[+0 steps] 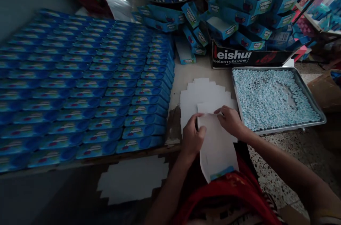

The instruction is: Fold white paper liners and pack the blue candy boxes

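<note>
Between my two hands is a partly folded white cardboard piece (217, 143), its lower end showing a blue printed edge near my red clothing. My left hand (194, 134) is closed on its left side, the thumb bent over the edge. At the upper right edge, my right hand (229, 120) pinches the same cardboard with bent fingers. Just beyond it, flat white cardboard blanks (204, 90) with stepped edges lie on the table.
Rows of blue packages (112, 92) cover the table's left side. A metal tray (323, 120) of small pale-blue pieces is at the right. Behind stand blue open boxes (239, 14), a black carton (236, 58) and a metal bowl (165, 2). More white blanks (133, 179) lie lower left.
</note>
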The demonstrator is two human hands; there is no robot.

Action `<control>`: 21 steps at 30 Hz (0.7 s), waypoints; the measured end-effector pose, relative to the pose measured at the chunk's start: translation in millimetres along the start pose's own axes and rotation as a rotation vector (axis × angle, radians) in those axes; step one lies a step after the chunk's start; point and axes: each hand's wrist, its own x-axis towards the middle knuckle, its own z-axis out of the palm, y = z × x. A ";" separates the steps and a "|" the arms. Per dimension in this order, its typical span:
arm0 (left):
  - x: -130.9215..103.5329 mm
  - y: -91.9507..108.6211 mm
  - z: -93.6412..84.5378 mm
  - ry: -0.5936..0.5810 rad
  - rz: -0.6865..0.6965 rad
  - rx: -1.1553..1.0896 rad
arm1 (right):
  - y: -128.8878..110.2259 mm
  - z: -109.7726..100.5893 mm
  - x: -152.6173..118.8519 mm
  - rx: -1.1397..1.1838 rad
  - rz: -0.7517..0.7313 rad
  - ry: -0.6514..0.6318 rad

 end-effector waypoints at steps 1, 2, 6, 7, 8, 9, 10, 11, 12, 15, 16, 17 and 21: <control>-6.8 -0.3 -0.3 0.006 0.033 0.023 | 3.4 -0.9 -7.5 0.016 0.000 -0.009; -13.1 -0.4 -0.4 0.017 0.058 0.042 | 6.8 -1.4 -14.5 0.038 -0.004 -0.011; -26.0 2.2 -0.6 -0.043 0.097 0.024 | 12.8 0.8 -33.4 0.070 -0.033 0.033; -26.3 3.3 -0.4 -0.081 0.118 0.003 | 12.3 2.0 -35.4 0.053 -0.034 0.044; -25.9 4.2 0.0 -0.105 0.138 -0.017 | 11.4 3.4 -36.4 0.037 -0.029 0.055; -25.2 5.0 0.7 -0.109 0.151 -0.035 | 10.3 4.7 -36.7 0.029 -0.019 0.067; -24.5 5.6 1.9 -0.096 0.157 -0.045 | 9.2 6.1 -36.6 0.032 -0.003 0.080; -24.0 6.0 3.5 -0.073 0.159 -0.047 | 8.3 7.3 -36.1 0.044 0.018 0.096; -23.6 6.2 5.6 -0.043 0.155 -0.045 | 7.7 8.4 -35.5 0.062 0.045 0.116; -22.9 6.3 13.3 0.090 0.137 -0.079 | 7.9 10.1 -34.5 0.147 0.122 0.172; -22.5 6.6 15.9 0.137 0.128 -0.097 | 8.6 9.8 -34.5 0.181 0.134 0.188; -22.0 7.2 18.2 0.175 0.122 -0.111 | 9.7 8.9 -34.7 0.210 0.134 0.191; -19.1 13.9 22.3 0.179 0.115 -0.034 | 15.9 -1.1 -35.8 0.206 0.069 0.073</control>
